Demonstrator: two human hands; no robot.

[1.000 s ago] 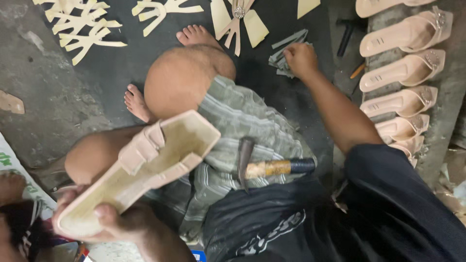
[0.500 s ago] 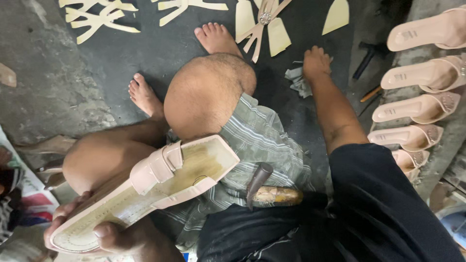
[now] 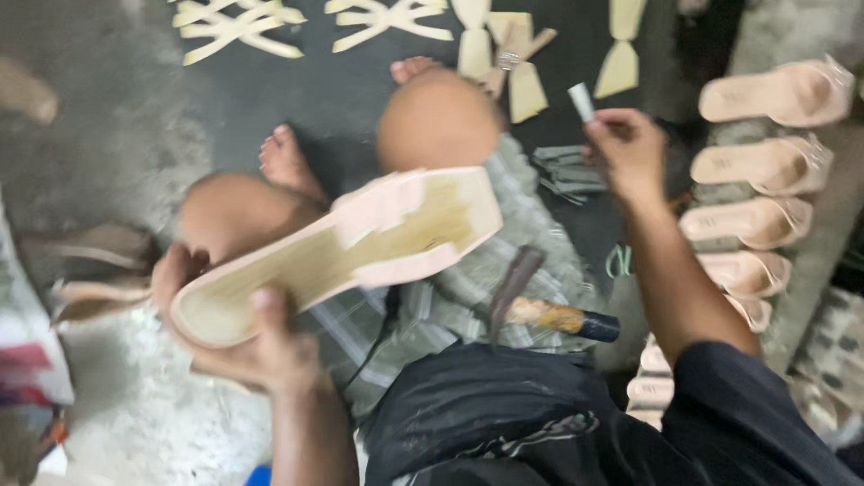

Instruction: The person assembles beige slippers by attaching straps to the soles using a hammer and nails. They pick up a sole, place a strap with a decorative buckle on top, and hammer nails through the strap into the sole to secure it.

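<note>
While left hand grips sandal, right hand holds strip.

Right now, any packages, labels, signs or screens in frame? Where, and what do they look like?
No signs or screens.
Stamped label patches: on the insoles of the pink sandals lined up at right; small, dark, blurred.
Printed paper or packaging: far left edge on the floor; flat, white with red and blue; too blurred to tell which.
</note>
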